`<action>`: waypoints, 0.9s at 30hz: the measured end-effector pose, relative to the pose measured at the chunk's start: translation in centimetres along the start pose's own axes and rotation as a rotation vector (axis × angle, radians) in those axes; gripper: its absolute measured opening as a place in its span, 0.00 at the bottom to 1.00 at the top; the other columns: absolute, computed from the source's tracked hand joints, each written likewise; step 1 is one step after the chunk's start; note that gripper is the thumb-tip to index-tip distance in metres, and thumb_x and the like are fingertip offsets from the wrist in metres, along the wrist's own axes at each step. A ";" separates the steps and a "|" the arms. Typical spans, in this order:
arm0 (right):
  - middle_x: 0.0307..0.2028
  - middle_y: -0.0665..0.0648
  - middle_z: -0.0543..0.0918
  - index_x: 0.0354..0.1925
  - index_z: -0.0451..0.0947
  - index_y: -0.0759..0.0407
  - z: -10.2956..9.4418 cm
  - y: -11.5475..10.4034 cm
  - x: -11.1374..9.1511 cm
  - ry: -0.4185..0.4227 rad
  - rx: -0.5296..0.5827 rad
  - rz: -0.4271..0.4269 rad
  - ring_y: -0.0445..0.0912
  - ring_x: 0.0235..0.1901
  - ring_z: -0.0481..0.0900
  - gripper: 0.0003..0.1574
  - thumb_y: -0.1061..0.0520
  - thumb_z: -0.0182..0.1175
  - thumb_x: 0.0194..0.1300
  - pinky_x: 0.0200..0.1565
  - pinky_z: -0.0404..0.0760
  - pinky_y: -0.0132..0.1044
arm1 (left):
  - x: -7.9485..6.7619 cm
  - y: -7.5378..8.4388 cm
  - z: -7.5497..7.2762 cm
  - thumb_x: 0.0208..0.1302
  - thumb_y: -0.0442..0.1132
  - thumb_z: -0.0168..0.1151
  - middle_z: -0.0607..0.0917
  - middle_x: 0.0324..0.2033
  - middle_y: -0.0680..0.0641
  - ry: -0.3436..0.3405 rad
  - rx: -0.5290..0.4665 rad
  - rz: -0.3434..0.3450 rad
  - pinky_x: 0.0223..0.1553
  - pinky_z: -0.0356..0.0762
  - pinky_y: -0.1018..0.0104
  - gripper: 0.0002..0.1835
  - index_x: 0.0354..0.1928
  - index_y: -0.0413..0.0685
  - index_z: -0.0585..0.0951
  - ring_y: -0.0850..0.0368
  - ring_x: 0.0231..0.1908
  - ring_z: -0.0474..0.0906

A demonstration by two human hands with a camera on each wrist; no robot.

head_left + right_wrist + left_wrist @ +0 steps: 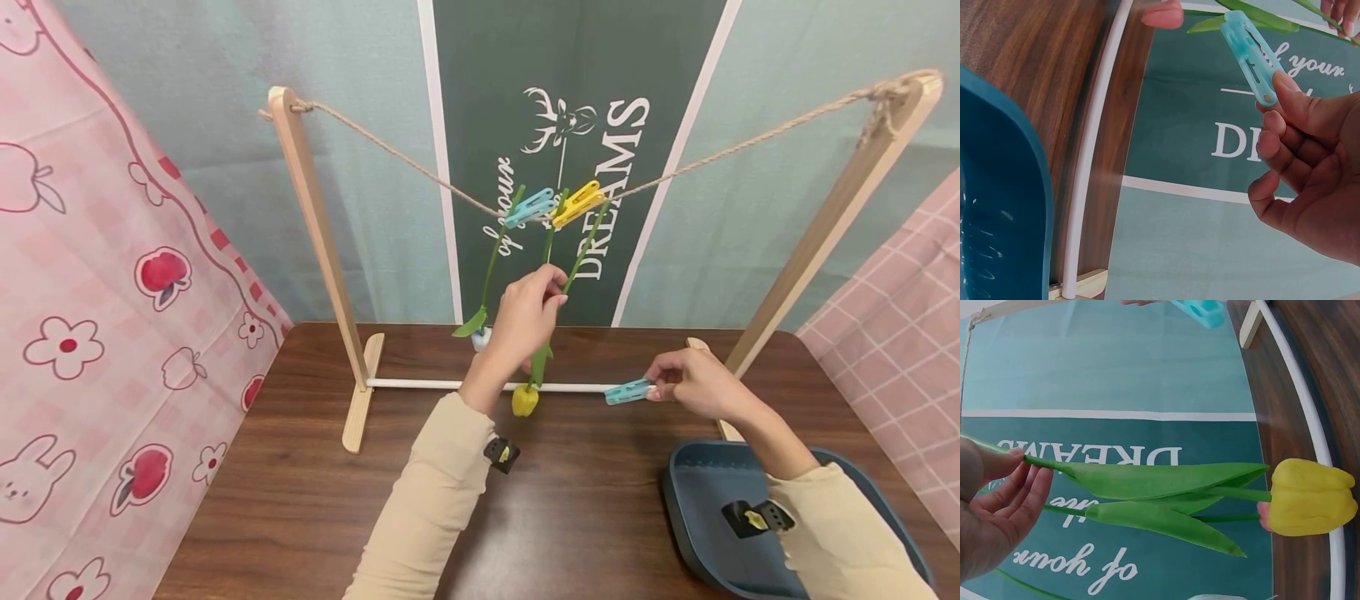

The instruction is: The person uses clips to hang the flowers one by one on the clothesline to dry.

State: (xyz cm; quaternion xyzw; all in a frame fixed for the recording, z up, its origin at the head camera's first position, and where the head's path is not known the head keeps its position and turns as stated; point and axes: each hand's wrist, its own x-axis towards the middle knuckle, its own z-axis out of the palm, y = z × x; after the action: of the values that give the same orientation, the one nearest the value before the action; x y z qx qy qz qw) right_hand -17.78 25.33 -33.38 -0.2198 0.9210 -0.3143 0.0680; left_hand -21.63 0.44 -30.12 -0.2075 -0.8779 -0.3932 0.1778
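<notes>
My left hand (pixel 522 315) pinches the green stem of a yellow tulip (pixel 525 401), which hangs bloom down. The stem's upper end reaches the rope (pixel 431 173), right of a yellow clothespin (pixel 577 204). In my right hand (pixel 693 383), low on the right, a light blue clothespin (pixel 1250 59) is pinched by its end between thumb and fingers. Another light blue clothespin (pixel 529 207) is on the rope where a white tulip (pixel 482 338) hangs. A pink tulip (pixel 1163 14) also hangs bloom down, mostly hidden behind the yellow one in the left wrist view.
The rope sags between two wooden posts, left (pixel 318 225) and right (pixel 832 217), joined low down by a white rod (pixel 420 384). On the wooden table (pixel 315 508), a dark blue basin (pixel 678 508) stands at the right front, under my right forearm. A printed cloth hangs behind.
</notes>
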 end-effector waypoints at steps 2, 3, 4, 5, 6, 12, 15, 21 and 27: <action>0.19 0.50 0.75 0.25 0.78 0.63 0.0 0.0 0.0 0.000 -0.003 -0.002 0.40 0.20 0.69 0.06 0.71 0.64 0.49 0.21 0.68 0.32 | 0.1 0.2 -0.1 0.61 0.34 0.59 0.81 0.31 0.50 0.009 0.004 -0.010 0.40 0.70 0.66 0.07 0.42 0.44 0.77 0.59 0.34 0.76; 0.19 0.50 0.75 0.25 0.78 0.62 0.0 0.1 0.0 0.001 -0.006 -0.003 0.40 0.20 0.69 0.06 0.71 0.64 0.49 0.21 0.68 0.32 | 0.2 0.3 -0.1 0.61 0.34 0.59 0.81 0.30 0.51 0.014 0.007 -0.015 0.40 0.70 0.66 0.07 0.42 0.44 0.77 0.59 0.34 0.76; 0.19 0.50 0.75 0.25 0.78 0.62 0.0 0.1 0.0 0.002 -0.009 -0.003 0.40 0.20 0.69 0.06 0.71 0.64 0.49 0.21 0.68 0.32 | 0.3 0.4 -0.1 0.61 0.34 0.59 0.81 0.30 0.51 0.017 0.009 -0.019 0.40 0.70 0.66 0.07 0.42 0.44 0.77 0.59 0.34 0.76; 0.19 0.50 0.75 0.25 0.78 0.62 0.0 0.1 0.0 0.003 -0.010 -0.003 0.40 0.20 0.69 0.06 0.71 0.64 0.49 0.21 0.68 0.32 | 0.3 0.4 -0.1 0.61 0.34 0.59 0.81 0.30 0.51 0.019 0.010 -0.023 0.40 0.70 0.66 0.08 0.42 0.45 0.77 0.59 0.34 0.76; 0.19 0.50 0.75 0.25 0.78 0.62 0.0 0.1 0.0 0.004 -0.012 -0.003 0.39 0.20 0.68 0.06 0.71 0.64 0.49 0.21 0.68 0.32 | 0.3 0.5 -0.1 0.61 0.34 0.59 0.81 0.30 0.51 0.022 0.011 -0.025 0.40 0.70 0.66 0.08 0.42 0.45 0.77 0.60 0.33 0.76; 0.19 0.50 0.75 0.25 0.78 0.63 -0.1 0.1 0.0 0.003 -0.017 -0.004 0.38 0.19 0.68 0.06 0.70 0.64 0.49 0.21 0.67 0.31 | 0.5 0.8 0.0 0.61 0.34 0.59 0.80 0.30 0.51 0.032 0.011 -0.026 0.38 0.69 0.67 0.09 0.44 0.44 0.78 0.60 0.32 0.75; 0.19 0.50 0.75 0.25 0.78 0.63 -0.1 0.1 0.0 0.001 -0.016 -0.003 0.38 0.19 0.67 0.06 0.70 0.64 0.49 0.21 0.67 0.31 | 0.6 1.0 0.0 0.61 0.35 0.59 0.80 0.29 0.51 0.044 0.009 -0.028 0.37 0.69 0.68 0.09 0.44 0.44 0.78 0.60 0.31 0.74; 0.19 0.50 0.75 0.25 0.78 0.62 -0.1 0.1 0.0 0.005 -0.018 -0.007 0.38 0.19 0.67 0.06 0.70 0.64 0.49 0.21 0.67 0.31 | 0.8 1.1 0.1 0.61 0.34 0.59 0.80 0.28 0.51 0.064 0.011 -0.030 0.36 0.69 0.67 0.09 0.44 0.45 0.78 0.60 0.30 0.74; 0.19 0.50 0.75 0.25 0.78 0.62 -0.1 0.1 0.1 0.001 -0.019 -0.009 0.38 0.19 0.66 0.05 0.70 0.64 0.50 0.20 0.66 0.31 | 1.0 1.2 0.1 0.61 0.34 0.59 0.81 0.28 0.51 0.073 0.007 -0.027 0.35 0.69 0.68 0.09 0.43 0.45 0.78 0.60 0.29 0.74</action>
State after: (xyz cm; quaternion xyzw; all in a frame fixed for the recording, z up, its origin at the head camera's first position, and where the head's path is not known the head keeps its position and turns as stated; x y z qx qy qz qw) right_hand -17.91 25.39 -33.36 -0.2244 0.9230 -0.3061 0.0643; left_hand -21.89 1.45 -28.95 -0.1804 -0.8749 -0.3998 0.2053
